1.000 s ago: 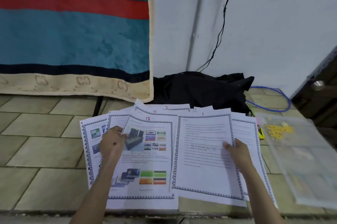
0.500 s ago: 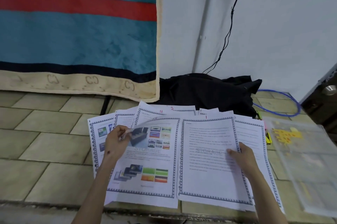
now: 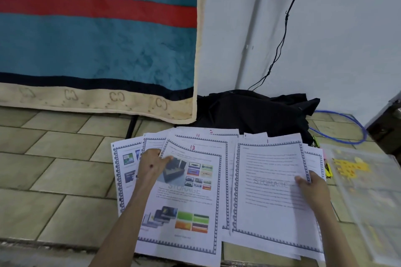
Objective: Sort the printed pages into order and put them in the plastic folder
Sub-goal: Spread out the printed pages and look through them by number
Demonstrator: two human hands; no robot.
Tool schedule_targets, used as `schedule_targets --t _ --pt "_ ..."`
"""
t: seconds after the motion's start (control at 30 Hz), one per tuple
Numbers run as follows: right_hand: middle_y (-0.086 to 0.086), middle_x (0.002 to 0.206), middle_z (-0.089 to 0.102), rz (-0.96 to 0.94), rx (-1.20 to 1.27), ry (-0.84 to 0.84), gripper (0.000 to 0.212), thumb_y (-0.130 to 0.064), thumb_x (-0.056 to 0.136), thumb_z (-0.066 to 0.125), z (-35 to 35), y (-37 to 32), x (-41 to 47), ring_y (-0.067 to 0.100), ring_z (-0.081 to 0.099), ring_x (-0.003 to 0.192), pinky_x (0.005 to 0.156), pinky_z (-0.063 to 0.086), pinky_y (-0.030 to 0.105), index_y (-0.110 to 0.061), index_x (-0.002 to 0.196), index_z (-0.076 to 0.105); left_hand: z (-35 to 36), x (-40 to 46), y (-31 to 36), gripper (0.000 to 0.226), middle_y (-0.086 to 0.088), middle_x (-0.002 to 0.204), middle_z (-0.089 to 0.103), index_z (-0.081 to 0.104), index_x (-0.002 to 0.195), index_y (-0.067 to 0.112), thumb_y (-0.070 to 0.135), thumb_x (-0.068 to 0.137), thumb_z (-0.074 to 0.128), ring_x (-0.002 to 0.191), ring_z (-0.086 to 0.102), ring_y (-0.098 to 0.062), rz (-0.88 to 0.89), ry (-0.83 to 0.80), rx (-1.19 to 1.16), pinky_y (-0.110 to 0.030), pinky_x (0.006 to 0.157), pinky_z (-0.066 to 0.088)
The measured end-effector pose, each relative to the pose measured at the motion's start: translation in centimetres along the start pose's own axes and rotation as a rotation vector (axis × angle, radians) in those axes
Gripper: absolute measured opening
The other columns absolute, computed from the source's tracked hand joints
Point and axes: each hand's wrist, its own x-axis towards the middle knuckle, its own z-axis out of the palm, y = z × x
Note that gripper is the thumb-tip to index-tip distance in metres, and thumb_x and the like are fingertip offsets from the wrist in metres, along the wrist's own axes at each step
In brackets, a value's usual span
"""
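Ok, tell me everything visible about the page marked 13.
The page marked 13 is white printed paper with a blue patterned border, colour pictures, a grey STORAGE watermark and a red handwritten 13 on top. It lies uppermost on the left fanned pages; the left hand pinches its upper left edge, lifting that corner.

Body text on the printed pages [image 3: 271,182] blurs unreadable; the plastic folder [image 3: 368,197] runs off the right edge

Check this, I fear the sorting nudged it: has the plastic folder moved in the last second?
No. The plastic folder lies where it was on the floor, its far corner just as near the blue cable; only the camera shifted.
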Motion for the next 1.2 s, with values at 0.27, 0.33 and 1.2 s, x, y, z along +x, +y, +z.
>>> schedule_targets --t 0.27,0.33,1.2 --pt "0.026 0.126 0.056 0.081 0.015 0.040 0.052 -0.003 0.090 0.057 0.5 1.0 -0.5 0.041 0.054 0.113 0.087 0.041 0.039 -0.003 0.139 0.037 0.2 1.1 0.5 0.029 -0.016 0.110 0.067 0.068 0.104 0.001 0.022 0.083 0.069 0.091 0.059 -0.023 -0.109 -0.050 -0.203 -0.026 0.078 0.043" --pt "0.025 0.125 0.058 0.089 0.026 0.033 0.053 -0.006 0.090 0.059 0.7 1.6 -0.3 0.040 0.055 0.113 0.087 0.041 0.039 -0.004 0.139 0.038 -0.1 1.6 0.4 0.039 -0.016 0.113 0.065 0.066 0.106 0.003 0.035 0.083 0.068 0.100 0.059 -0.028 -0.170 -0.085 -0.310 -0.034 0.089 0.047" --pt "0.013 0.130 0.059 -0.076 -0.079 -0.035 0.034 -0.009 0.087 0.064 0.3 1.9 -0.7 0.032 0.051 0.124 0.095 0.041 0.039 -0.013 0.120 0.062 -0.4 2.0 -1.2 0.069 -0.016 0.129 0.054 0.047 0.130 0.006 0.015 0.071 0.081 0.119 0.053 -0.030 -0.179 0.125 -0.648 -0.038 0.098 0.045"
